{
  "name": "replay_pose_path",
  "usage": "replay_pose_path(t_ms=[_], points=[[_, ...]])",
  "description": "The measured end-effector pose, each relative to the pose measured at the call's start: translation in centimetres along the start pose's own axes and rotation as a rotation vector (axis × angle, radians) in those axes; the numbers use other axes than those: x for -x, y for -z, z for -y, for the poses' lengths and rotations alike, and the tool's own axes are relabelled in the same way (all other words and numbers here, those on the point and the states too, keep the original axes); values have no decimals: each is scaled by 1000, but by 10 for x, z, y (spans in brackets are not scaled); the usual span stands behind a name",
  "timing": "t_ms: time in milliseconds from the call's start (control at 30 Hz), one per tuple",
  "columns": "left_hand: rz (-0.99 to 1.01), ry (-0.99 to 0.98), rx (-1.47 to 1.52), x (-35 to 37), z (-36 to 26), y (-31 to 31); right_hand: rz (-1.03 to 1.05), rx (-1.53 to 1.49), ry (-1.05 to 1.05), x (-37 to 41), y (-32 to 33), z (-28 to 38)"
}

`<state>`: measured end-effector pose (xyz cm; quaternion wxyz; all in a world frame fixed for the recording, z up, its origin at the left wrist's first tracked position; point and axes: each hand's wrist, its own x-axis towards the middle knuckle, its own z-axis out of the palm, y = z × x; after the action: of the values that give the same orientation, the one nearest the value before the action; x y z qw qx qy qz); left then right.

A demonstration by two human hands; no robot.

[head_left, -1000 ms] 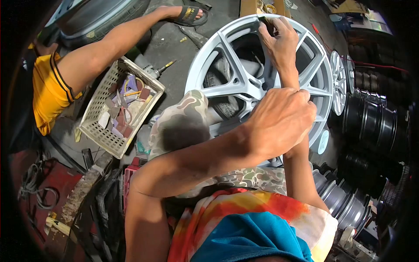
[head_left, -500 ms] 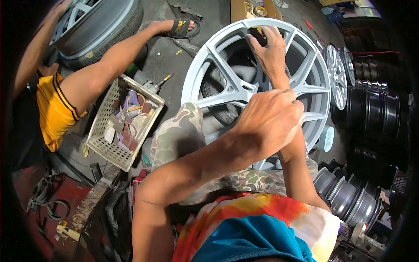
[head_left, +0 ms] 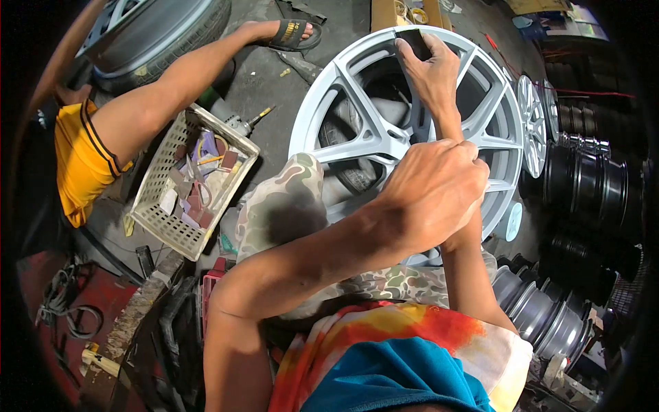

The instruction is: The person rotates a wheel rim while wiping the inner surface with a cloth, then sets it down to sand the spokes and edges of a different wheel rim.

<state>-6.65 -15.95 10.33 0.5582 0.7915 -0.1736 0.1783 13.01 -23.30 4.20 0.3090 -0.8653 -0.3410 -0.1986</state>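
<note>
A large light-grey alloy wheel rim lies in front of me, between my camouflage-clad knees. Near its far edge, my right hand grips a black sanding pad between thumb and fingers, against the rim's outer lip. Closer to me, my left hand is closed in a fist above my right forearm and the near spokes. Its fingertips are turned away, so whatever it may hold is hidden.
A cream plastic basket of sandpaper scraps and scissors stands left. Beyond it sits another person's bare leg, beside a tyred wheel. More rims stand at right, near a light-blue round container. A cardboard box is behind.
My right hand and the sanding pad have shifted slightly along the rim's far edge, and the hand has tilted. My left hand stays closed in nearly the same place. The view moved slightly.
</note>
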Motion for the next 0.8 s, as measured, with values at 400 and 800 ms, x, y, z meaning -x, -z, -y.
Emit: replay_pose_path(t_ms=[400,800], points=[[35,-1,-15,1,0,1,9,66,2,-2,1,9],[20,-2,-15,1,1,0,-8,105,93,-5,-4,3]])
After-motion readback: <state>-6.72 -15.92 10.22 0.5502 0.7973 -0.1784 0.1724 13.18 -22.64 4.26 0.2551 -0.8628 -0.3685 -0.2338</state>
